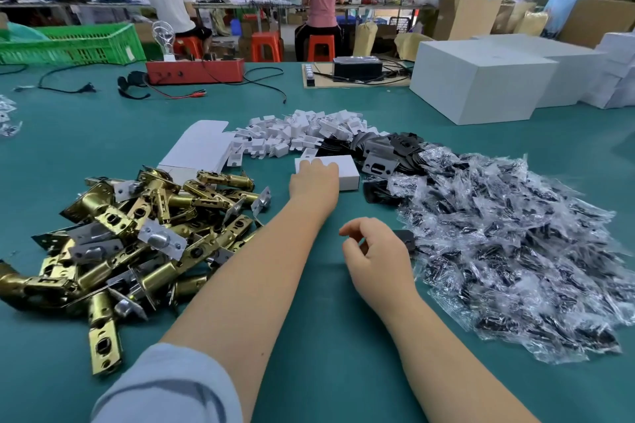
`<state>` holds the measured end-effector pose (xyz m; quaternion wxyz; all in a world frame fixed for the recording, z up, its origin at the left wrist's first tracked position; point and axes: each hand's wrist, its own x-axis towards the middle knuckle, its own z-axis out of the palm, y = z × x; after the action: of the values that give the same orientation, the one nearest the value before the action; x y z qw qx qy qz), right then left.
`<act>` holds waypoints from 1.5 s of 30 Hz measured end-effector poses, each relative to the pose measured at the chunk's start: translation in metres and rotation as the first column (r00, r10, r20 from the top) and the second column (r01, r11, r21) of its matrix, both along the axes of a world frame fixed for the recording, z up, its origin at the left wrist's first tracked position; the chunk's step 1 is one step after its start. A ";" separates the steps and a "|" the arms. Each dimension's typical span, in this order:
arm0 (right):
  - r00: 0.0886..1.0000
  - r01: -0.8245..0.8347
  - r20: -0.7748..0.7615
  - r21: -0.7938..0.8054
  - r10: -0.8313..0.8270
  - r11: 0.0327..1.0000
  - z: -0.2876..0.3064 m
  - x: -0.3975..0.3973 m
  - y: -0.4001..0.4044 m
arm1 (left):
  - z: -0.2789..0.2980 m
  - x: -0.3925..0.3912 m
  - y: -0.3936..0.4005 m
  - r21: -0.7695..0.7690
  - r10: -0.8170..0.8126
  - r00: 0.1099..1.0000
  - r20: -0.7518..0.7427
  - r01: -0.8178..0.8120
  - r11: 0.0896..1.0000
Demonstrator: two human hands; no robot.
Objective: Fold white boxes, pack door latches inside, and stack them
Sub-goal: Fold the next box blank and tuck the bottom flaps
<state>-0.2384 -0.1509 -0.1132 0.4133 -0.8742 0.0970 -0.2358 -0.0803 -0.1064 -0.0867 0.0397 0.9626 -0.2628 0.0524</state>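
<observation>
Head view: green tabletop (326,336); heap of brass latches (137,233) at left; pile of bagged screws (515,251) at right; small white box (347,170) between them, left hand (314,182) fingers resting flat on it; right hand (372,251) fingers loosely curled, holding nothing

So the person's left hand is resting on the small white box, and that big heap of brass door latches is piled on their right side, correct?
Not quite. The left hand does rest on the small white box, but the head view shows the heap of brass door latches piled on the person's left side. On their right lies the heap of clear plastic packets.
</observation>
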 end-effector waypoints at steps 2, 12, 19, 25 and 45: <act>1.000 -0.013 -0.016 -0.002 0.013 1.000 -0.001 0.001 0.000 | -0.001 0.007 -0.002 0.014 -0.003 1.000 0.009 0.003 1.000; 0.998 -0.031 -0.051 0.007 0.032 0.999 -0.002 0.003 0.002 | 0.041 0.067 0.062 0.057 0.308 0.944 0.122 -0.316 0.947; 0.998 -0.012 -0.063 0.025 0.014 1.000 -0.003 0.003 0.001 | 0.044 0.095 0.128 0.221 0.598 0.796 -0.094 -0.569 0.792; 0.998 -0.005 -0.065 0.016 0.006 1.000 -0.003 0.004 0.000 | 0.034 0.088 0.132 0.132 0.503 0.858 -0.101 -0.490 0.862; 0.999 0.036 -0.036 0.041 -0.034 0.998 -0.005 0.003 0.000 | 0.060 -0.013 0.114 -0.731 0.201 0.980 0.009 -0.131 0.670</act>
<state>-0.2356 -0.1505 -0.1177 0.4256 -0.8675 0.1247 -0.2254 -0.0930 0.0076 -0.0265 0.4008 0.8844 -0.1334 0.1984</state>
